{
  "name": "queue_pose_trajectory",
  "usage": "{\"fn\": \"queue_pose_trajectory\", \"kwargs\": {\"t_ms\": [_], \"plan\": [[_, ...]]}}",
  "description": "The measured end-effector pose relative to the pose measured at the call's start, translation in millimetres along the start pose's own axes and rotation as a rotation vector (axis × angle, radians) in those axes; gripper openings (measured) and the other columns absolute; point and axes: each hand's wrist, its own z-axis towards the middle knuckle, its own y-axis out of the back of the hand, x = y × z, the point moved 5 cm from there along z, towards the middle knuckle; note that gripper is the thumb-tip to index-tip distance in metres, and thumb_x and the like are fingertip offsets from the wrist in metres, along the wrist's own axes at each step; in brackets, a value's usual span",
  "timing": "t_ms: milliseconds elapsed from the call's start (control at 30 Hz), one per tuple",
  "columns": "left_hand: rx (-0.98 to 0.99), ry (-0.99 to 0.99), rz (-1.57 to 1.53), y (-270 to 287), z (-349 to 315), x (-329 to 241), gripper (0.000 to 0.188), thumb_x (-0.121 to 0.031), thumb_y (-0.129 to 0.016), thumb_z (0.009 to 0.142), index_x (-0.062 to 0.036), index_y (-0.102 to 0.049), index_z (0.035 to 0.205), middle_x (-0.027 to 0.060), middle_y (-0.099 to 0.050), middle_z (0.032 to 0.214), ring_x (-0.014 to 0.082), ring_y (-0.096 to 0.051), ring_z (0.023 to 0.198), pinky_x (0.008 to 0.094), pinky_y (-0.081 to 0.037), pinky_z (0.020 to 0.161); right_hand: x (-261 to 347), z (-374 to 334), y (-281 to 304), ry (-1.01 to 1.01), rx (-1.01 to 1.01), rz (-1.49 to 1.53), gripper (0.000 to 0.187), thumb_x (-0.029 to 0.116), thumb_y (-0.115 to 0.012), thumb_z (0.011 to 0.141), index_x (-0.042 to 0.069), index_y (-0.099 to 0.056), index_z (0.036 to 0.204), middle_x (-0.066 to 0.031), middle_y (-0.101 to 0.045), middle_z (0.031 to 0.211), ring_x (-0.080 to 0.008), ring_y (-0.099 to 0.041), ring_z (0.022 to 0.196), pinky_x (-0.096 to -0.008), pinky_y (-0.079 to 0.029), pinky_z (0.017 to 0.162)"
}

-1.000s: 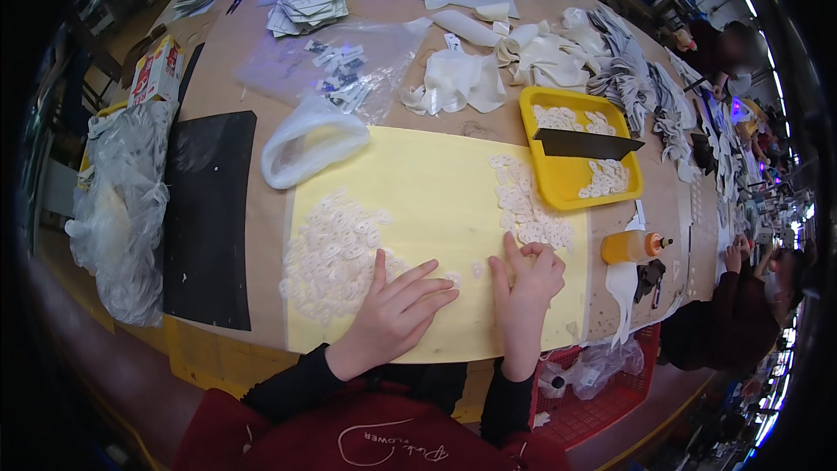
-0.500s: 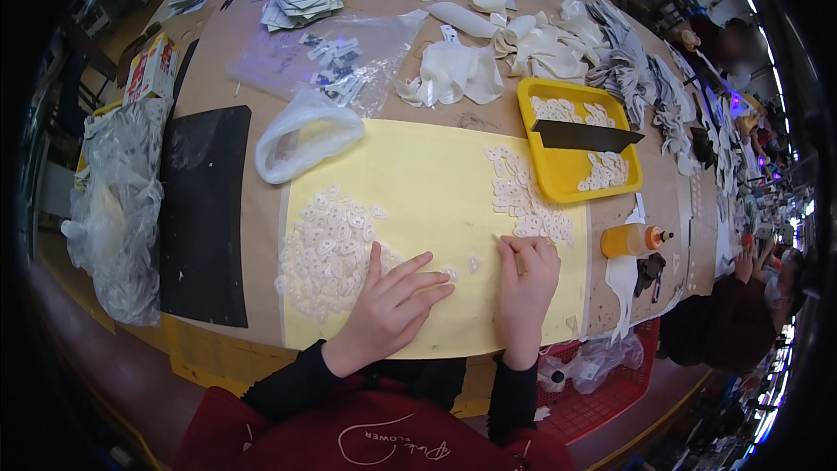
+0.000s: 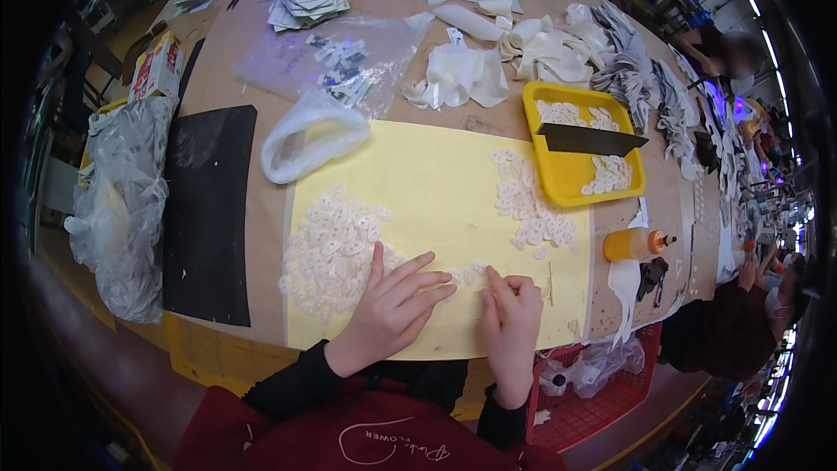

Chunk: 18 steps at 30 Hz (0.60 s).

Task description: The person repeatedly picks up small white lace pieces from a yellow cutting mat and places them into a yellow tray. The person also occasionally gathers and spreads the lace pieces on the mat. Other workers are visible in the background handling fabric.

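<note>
My left hand [image 3: 397, 307] rests palm down on a yellow sheet [image 3: 418, 183], fingers spread, its fingertips at a few small white pieces. Beside its thumb lies a large heap of these small whitish cut-out pieces [image 3: 330, 249], flat, roundish and with holes. My right hand [image 3: 513, 318] is curled just right of it, index finger reaching forward to a short row of pieces [image 3: 471, 274] between the hands. Whatever its fingers grip is hidden. A second spread of pieces [image 3: 523, 196] lies at the sheet's right side, beyond the right hand.
A yellow tray [image 3: 567, 183] with a dark divider [image 3: 588, 139] holds more pieces. Right of the sheet lies an orange bottle [image 3: 628, 245]. A black mat [image 3: 207, 218], a clear bag [image 3: 316, 135] and fabric pieces [image 3: 458, 76] surround the sheet. A red basket [image 3: 602, 406] sits below the table edge.
My right hand has moved left and nearer to me, from the right-hand spread to the small row between the hands. My left hand stays spread in nearly the same place.
</note>
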Motion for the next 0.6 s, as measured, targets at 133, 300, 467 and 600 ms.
{"fn": "queue_pose_trajectory", "kwargs": {"t_ms": [133, 300, 467, 600], "plan": [[-0.031, 0.015, -0.014, 2.6, 0.1, 1.1, 0.028, 0.0, -0.07, 0.086, -0.0151, -0.075, 0.11, -0.0009, -0.07, 0.115, 0.0279, -0.06, 0.127, 0.0676, -0.009, 0.123, -6.5, 9.5, 25.7, -0.076, -0.134, 0.03, 0.036, 0.01, -0.068, 0.093, 0.004, -0.069, 0.129, -0.0108, -0.055, 0.099, -0.028, -0.054, 0.094, -0.0396, -0.042, 0.087], [-0.049, 0.016, -0.027, 2.3, 0.8, 1.1, 0.027, 0.001, -0.07, 0.086, -0.0144, -0.076, 0.107, -0.0003, -0.071, 0.112, 0.0285, -0.061, 0.126, 0.0679, -0.01, 0.122, -27.6, 29.5, 19.1, -0.055, -0.185, -0.069, 0.034, 0.012, -0.069, 0.093, 0.007, -0.07, 0.127, -0.0098, -0.056, 0.098, -0.0273, -0.053, 0.094, -0.0406, -0.041, 0.089], [-0.036, 0.0, -0.01, 3.7, -0.2, 1.2, 0.031, -0.001, -0.069, 0.087, -0.0151, -0.073, 0.115, -0.0022, -0.07, 0.117, 0.0258, -0.06, 0.129, 0.0688, -0.015, 0.121, -37.1, 25.7, 15.5, -0.042, -0.121, -0.123, 0.027, 0.013, -0.074, 0.09, 0.008, -0.075, 0.116, -0.0079, -0.056, 0.096, -0.0256, -0.053, 0.092, -0.0391, -0.04, 0.086], [-0.027, 0.001, 0.003, 2.9, -2.3, 2.3, 0.031, -0.002, -0.069, 0.088, -0.0157, -0.073, 0.115, -0.0022, -0.069, 0.117, 0.0255, -0.059, 0.13, 0.0686, -0.015, 0.121, -22.9, 16.8, 21.1, -0.017, -0.153, -0.047, 0.021, 0.013, -0.077, 0.086, 0.009, -0.076, 0.106, -0.006, -0.057, 0.095, -0.0241, -0.055, 0.09, -0.039, -0.039, 0.085]]}}
